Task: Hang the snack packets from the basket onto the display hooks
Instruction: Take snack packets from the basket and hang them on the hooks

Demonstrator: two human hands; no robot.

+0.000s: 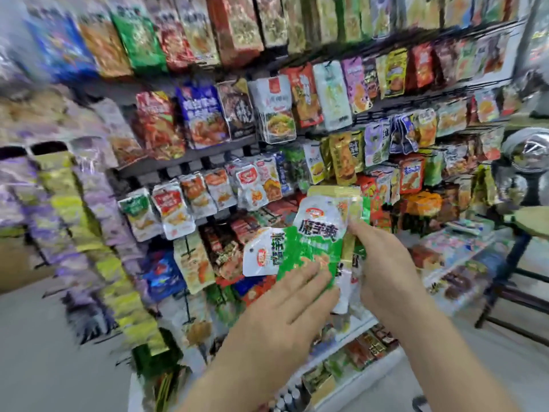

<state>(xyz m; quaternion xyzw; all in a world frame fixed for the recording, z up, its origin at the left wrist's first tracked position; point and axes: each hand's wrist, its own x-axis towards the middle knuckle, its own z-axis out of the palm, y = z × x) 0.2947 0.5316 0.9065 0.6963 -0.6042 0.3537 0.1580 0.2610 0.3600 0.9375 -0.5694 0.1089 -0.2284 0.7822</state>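
Note:
Green and white snack packets (315, 233) are held up in a small bunch in front of the display rack (190, 157). My right hand (383, 263) grips the bunch from its right side, thumb on the front. Straight fingers of my left hand (285, 307) lie against the lower front of the green packets. One white-topped packet (261, 254) sticks out sideways to the left of the bunch. The basket is not in view. The frame is blurred, so the hooks behind the bunch are hard to make out.
Rows of hanging snack packets (267, 114) fill the rack from top to bottom. A low shelf (365, 349) with boxed goods runs below my hands. To the right stand a dark metal stand (505, 281) and a tray of packets (454, 260).

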